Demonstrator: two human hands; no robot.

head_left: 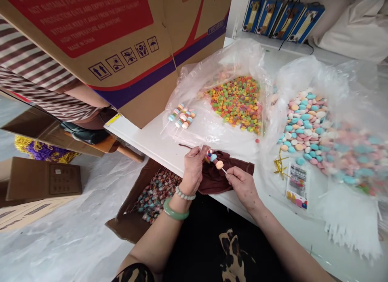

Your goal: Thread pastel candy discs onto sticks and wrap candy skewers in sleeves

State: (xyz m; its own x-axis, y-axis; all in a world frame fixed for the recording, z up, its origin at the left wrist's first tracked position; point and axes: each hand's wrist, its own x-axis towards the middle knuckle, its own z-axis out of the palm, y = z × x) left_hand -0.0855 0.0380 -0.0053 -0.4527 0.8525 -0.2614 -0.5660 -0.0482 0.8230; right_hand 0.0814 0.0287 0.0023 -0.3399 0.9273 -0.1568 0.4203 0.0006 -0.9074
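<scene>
A tall carton (130, 81) stands at the table's far left, hiding part of a person in a striped top (33, 63). Beyond the hands, a clear bag (254, 57) lies open around ring candies (236, 106); to the right, a second bag (291, 73) spreads around pastel candies (304, 130), partly covering them. Nearby are gold ties (280, 166), a printed packet (297, 185) and a bunch of white sticks (351, 221). The candy skewer (218, 164) is between the hands, over a brown cloth (214, 185): the left hand (193, 168) pinches its upper end, fingers closed, and the right hand (241, 187) has its bare stick between thumb and fingers. Counted, there are two hands, one skewer held, what look like three made-up skewers (183, 116) lying together, two candy bags, one packet, one cloth and at least four blue boxes (271, 17) on the shelf (277, 41); the loose candies are too many to count. The table (169, 152) is white and smooth; below it, an open box (123, 227) of candy skewers sits on a grey, marbled floor (87, 225).
</scene>
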